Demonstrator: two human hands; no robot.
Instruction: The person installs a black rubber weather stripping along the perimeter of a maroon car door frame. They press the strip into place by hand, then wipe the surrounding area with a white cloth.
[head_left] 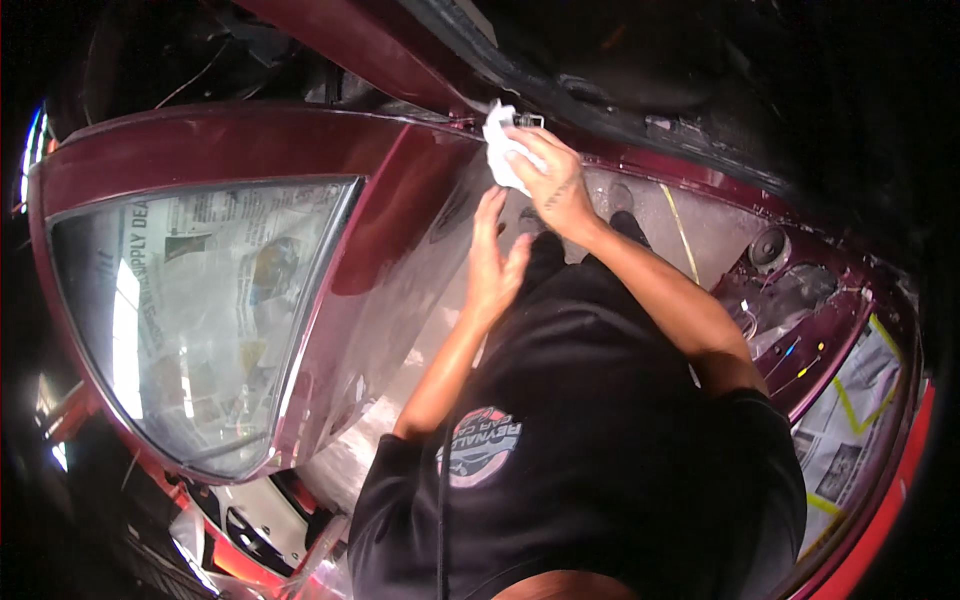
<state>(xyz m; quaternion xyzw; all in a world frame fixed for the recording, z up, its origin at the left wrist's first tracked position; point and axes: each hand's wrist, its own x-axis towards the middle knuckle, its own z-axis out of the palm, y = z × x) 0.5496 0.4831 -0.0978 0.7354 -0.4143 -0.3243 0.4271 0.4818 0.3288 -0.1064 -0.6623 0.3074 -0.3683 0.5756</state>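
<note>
A crumpled white cloth (500,150) is gripped in my right hand (556,188), by the dark red car body (450,95) where the door meets the frame. My left hand (493,262) hangs just below and to the left of it, fingers apart, holding nothing. To the left stands a dark red car door (400,185), its window (210,290) backed with newspaper. Part of a metal door fitting (532,120) shows just beyond the cloth. Whatever surface lies right under the cloth is hidden.
At the right, another dark red door panel (850,330) shows a round speaker (769,246), loose connectors and taped newspaper (840,440). A yellow strip (680,230) lies on the grey floor (690,215). The dark car interior (650,60) spans the far side.
</note>
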